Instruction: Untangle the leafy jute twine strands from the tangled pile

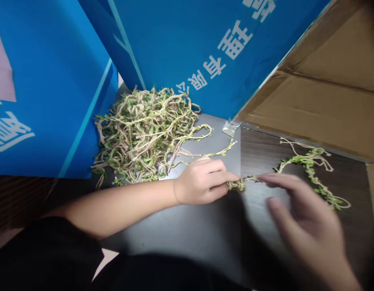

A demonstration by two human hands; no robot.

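My left hand (201, 182) is closed on a braided leafy twine garland (236, 186), pressing it near the grey tabletop. A short bunched part of the twine shows past its fingertips. From there a thin stretch runs right, to the fingertips of my right hand (308, 218). That hand is somewhat blurred, its thumb and fingers apart, and whether it touches the twine I cannot tell. Behind my left hand lies a large tangled heap of leafy twine (147, 133), beige with small green leaves. Another leafy twine length (311, 169) with loose beige ends rests on the dark surface to the right.
Blue panels (180, 44) with white characters stand behind and left of the heap. An open cardboard box side (326, 97) rises at the right. A small clear plastic piece (231, 127) lies by the panel's corner. The grey tabletop (168, 230) meets a dark wood-grain surface (259, 141).
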